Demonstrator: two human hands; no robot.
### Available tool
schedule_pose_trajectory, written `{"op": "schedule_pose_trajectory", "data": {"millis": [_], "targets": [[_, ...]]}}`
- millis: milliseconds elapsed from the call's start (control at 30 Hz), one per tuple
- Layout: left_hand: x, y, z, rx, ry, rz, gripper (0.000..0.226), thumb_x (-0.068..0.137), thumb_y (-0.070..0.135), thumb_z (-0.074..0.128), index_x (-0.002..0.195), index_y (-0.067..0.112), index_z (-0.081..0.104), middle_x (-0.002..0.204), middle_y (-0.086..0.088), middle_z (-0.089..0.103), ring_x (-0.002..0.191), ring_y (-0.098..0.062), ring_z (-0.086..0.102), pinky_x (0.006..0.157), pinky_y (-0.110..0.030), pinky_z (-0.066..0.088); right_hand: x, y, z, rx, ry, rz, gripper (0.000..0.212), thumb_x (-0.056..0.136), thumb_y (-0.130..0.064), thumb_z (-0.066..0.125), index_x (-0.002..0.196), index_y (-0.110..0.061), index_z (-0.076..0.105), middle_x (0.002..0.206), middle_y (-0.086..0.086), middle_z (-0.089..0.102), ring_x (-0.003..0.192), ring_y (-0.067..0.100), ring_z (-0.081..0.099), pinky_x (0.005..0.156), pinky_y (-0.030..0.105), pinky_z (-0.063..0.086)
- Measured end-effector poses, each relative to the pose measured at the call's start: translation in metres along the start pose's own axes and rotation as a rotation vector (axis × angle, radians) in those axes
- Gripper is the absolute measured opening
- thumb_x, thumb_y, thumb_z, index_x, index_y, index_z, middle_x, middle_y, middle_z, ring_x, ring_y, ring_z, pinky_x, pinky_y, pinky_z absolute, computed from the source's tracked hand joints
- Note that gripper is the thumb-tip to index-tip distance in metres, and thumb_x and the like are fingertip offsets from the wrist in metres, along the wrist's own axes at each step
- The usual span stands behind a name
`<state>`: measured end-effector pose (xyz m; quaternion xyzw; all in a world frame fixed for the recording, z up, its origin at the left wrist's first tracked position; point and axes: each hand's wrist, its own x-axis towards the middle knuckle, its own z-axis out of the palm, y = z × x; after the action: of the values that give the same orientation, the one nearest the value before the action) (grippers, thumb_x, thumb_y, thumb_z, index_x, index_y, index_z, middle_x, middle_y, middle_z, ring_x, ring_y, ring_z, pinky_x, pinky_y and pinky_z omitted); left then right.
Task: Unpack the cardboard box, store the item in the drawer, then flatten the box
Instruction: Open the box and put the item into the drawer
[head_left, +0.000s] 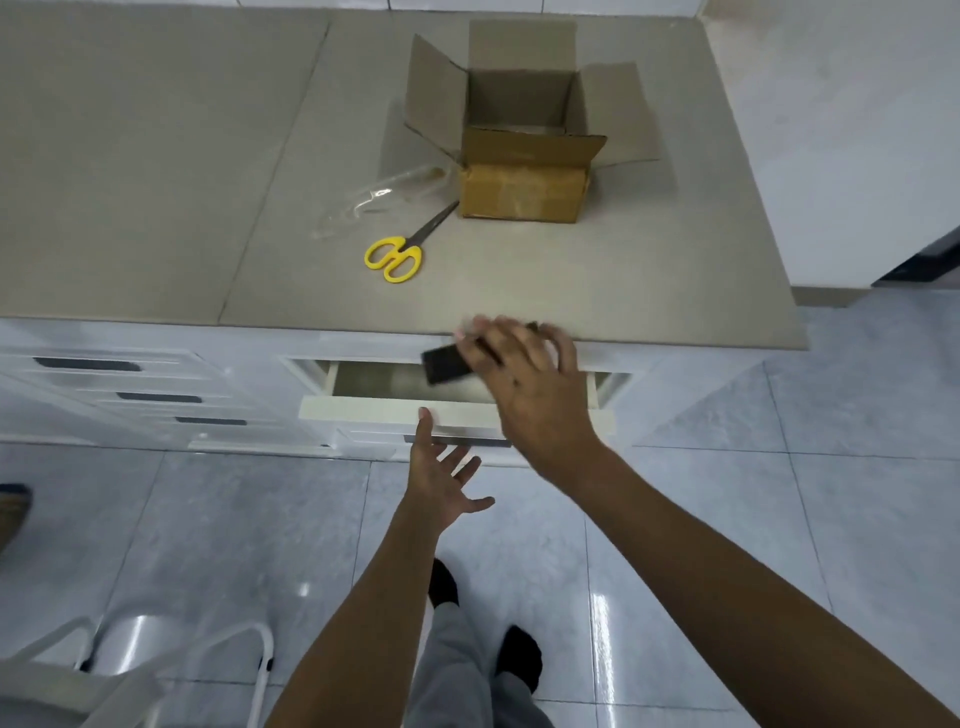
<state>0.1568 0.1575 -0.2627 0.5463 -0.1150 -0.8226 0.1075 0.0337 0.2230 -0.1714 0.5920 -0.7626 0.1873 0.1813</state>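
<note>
Matt brown cardboard box (524, 171), matt grey countertop (156, 156), glossy tiled floor (208, 519), yellow plastic-handled scissors (400, 252).

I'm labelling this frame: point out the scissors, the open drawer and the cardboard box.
scissors (400, 254): head view, at the pivot above the yellow handles.
open drawer (363, 405): head view, on its white front panel.
cardboard box (522, 195): head view, on its taped front wall.
</note>
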Motion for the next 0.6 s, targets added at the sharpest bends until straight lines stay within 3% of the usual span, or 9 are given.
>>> {"op": "schedule_pose_trajectory", "data": {"millis": [67, 133, 267, 400, 500, 600], "targets": [[0.001, -0.005, -0.01, 0.032, -0.015, 0.001, 0.085, 0.069, 0.076, 0.063, 0.132, 0.021, 0.049, 0.134, -0.003, 0.056, 0.125, -0.028, 0.05, 0.097, -0.074, 0.031, -0.019, -0.006, 0.007, 0.017, 0.006, -0.12, 0.05, 0.098, -0.008, 0.028, 0.141, -0.021, 0.05, 0.135, 0.003, 0.059, 0.118, 0.023, 0.055, 0.099, 0.046, 0.039], [0.001, -0.009, -0.02, 0.061, -0.027, -0.002, 0.08, 0.073, 0.075, 0.061, 0.131, 0.02, 0.052, 0.135, -0.003, 0.057, 0.125, -0.029, 0.05, 0.098, -0.074, 0.031, -0.032, -0.003, 0.023, 0.022, -0.05, -0.167, 0.049, 0.091, -0.006, 0.045, 0.137, -0.02, 0.054, 0.128, 0.004, 0.063, 0.111, 0.023, 0.057, 0.093, 0.044, 0.042], [0.0, -0.014, -0.033, 0.117, -0.022, -0.013, 0.075, 0.077, 0.074, 0.055, 0.127, 0.019, 0.055, 0.132, -0.004, 0.06, 0.124, -0.031, 0.051, 0.101, -0.074, 0.028, -0.028, 0.021, 0.059, 0.002, -0.284, -0.011, 0.051, 0.072, -0.008, 0.071, 0.121, -0.021, 0.065, 0.109, 0.0, 0.071, 0.096, 0.025, 0.064, 0.084, 0.04, 0.048], [-0.001, -0.018, -0.039, 0.129, -0.019, -0.021, 0.07, 0.078, 0.073, 0.052, 0.122, 0.019, 0.057, 0.13, -0.003, 0.062, 0.124, -0.034, 0.051, 0.102, -0.076, 0.026, -0.012, 0.031, 0.072, 0.045, -0.665, 0.09, 0.038, 0.086, -0.013, 0.058, 0.123, -0.016, 0.058, 0.112, 0.007, 0.068, 0.102, 0.029, 0.062, 0.082, 0.036, 0.044], [-0.002, -0.018, -0.042, 0.13, -0.022, -0.026, 0.07, 0.079, 0.072, 0.053, 0.123, 0.018, 0.057, 0.129, -0.003, 0.063, 0.123, -0.035, 0.052, 0.101, -0.077, 0.025, -0.006, 0.026, 0.086, 0.073, -0.812, 0.111, 0.037, 0.087, -0.01, 0.056, 0.124, -0.014, 0.054, 0.11, 0.008, 0.066, 0.097, 0.03, 0.063, 0.074, 0.035, 0.042], [-0.002, -0.015, -0.044, 0.132, -0.045, -0.033, 0.07, 0.08, 0.071, 0.051, 0.125, 0.017, 0.056, 0.13, -0.003, 0.063, 0.124, -0.035, 0.052, 0.1, -0.078, 0.026, -0.002, 0.03, 0.103, 0.107, -0.858, 0.174, 0.041, 0.082, -0.005, 0.06, 0.122, -0.014, 0.054, 0.11, 0.008, 0.067, 0.097, 0.03, 0.063, 0.071, 0.033, 0.043]]}}
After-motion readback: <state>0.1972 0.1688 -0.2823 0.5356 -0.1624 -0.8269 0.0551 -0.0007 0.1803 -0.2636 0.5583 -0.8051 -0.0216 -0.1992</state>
